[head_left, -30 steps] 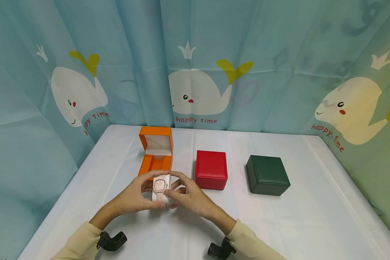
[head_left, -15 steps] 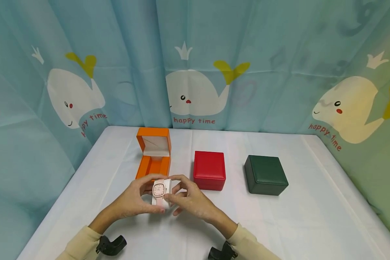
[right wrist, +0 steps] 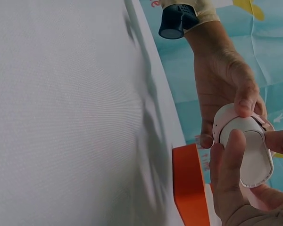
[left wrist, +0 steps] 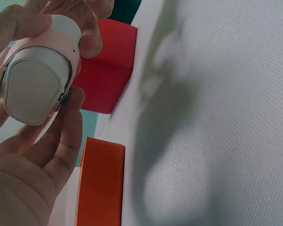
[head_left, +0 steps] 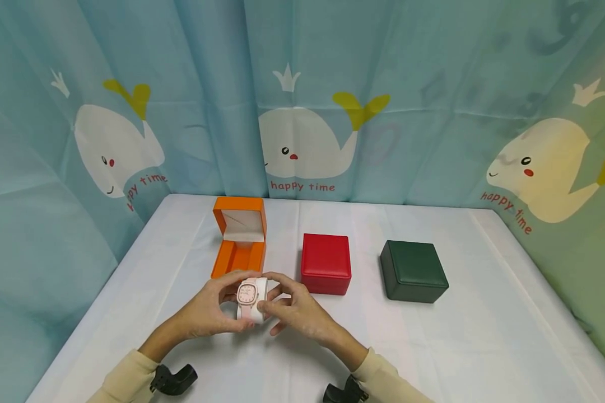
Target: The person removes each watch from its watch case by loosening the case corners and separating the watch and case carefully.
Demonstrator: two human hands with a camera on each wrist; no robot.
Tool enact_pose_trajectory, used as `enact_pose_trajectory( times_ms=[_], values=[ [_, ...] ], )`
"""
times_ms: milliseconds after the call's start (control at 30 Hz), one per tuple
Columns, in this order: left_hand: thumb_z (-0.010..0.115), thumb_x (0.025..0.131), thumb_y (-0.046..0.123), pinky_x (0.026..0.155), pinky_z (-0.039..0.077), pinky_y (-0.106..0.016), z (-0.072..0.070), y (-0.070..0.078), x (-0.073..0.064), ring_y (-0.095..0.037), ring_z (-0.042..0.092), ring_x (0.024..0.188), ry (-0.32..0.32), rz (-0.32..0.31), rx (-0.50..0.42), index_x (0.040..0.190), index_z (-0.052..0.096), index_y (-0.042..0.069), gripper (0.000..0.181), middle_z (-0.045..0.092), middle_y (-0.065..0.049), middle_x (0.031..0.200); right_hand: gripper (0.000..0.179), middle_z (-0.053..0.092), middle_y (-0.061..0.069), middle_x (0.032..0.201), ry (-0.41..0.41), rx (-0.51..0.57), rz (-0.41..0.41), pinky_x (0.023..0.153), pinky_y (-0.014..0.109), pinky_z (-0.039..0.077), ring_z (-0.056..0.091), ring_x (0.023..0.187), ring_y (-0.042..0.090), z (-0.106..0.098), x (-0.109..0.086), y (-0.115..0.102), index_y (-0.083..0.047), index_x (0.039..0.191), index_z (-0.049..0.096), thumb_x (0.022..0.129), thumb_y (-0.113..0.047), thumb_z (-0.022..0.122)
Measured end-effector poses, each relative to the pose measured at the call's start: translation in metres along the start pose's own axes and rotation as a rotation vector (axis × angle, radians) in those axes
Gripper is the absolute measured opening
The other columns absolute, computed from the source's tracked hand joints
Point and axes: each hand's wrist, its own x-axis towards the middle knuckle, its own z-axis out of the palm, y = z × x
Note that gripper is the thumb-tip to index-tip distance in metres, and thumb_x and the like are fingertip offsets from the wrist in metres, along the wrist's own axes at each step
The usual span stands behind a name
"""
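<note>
Blue curtain [head_left: 423, 162] behind, white tablecloth [head_left: 474, 347] below, and on it the closed green box [head_left: 417, 271], closed red box [head_left: 326, 263] and open orange box [head_left: 254, 254]. Just this side of the orange one, the left hand [head_left: 212, 309] grasps a white cushion [left wrist: 33, 92]; the right hand [head_left: 299, 310] seems to pinch it too, partly hidden. Strapped round that cushion sits the pink watch [head_left: 247, 293].

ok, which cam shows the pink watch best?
Head: the pink watch shows its dial there, unobstructed. Left wrist sees it side-on: pink strap around the white cushion, no dial. Right wrist, also side-on: strap and cushion, partly covered, no dial.
</note>
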Motion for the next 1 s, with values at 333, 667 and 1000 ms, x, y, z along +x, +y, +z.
enact_pose_trajectory(
  times_ms=[333, 667, 1000],
  values=[
    [0.088, 0.077, 0.004, 0.093, 0.054, -0.034, 0.0010, -0.0037, 0.0001, -0.027, 0.063, 0.109, -0.026, -0.001, -0.048, 0.148, 0.046, 0.001, 0.082, 0.054, -0.016, 0.140, 0.051, 0.058, 0.013, 0.101, 0.008, -0.006, 0.006, 0.061, 0.040, 0.061, 0.068, 0.082, 0.037, -0.0002, -0.0012, 0.0018, -0.008, 0.143, 0.051, 0.096, -0.007, 0.069],
    [0.070, 0.097, 0.009, 0.085, 0.057, -0.036, 0.0055, -0.0044, 0.0022, -0.037, 0.062, 0.109, -0.062, -0.188, -0.311, 0.149, 0.042, -0.002, 0.059, 0.045, -0.027, 0.139, 0.053, 0.056, 0.013, 0.103, -0.007, 0.004, 0.030, 0.062, 0.041, 0.061, 0.068, 0.083, 0.035, -0.0008, -0.0024, 0.0083, -0.006, 0.144, 0.050, 0.095, -0.004, 0.070],
    [0.055, 0.107, 0.020, 0.088, 0.055, -0.050, 0.0039, -0.0034, 0.0015, -0.033, 0.056, 0.113, -0.066, -0.297, -0.392, 0.148, 0.045, 0.004, 0.045, 0.046, -0.021, 0.137, 0.052, 0.057, 0.013, 0.101, 0.011, 0.001, 0.015, 0.061, 0.041, 0.061, 0.067, 0.081, 0.034, 0.0011, -0.0015, 0.0098, -0.005, 0.142, 0.052, 0.094, -0.004, 0.071]
  ],
)
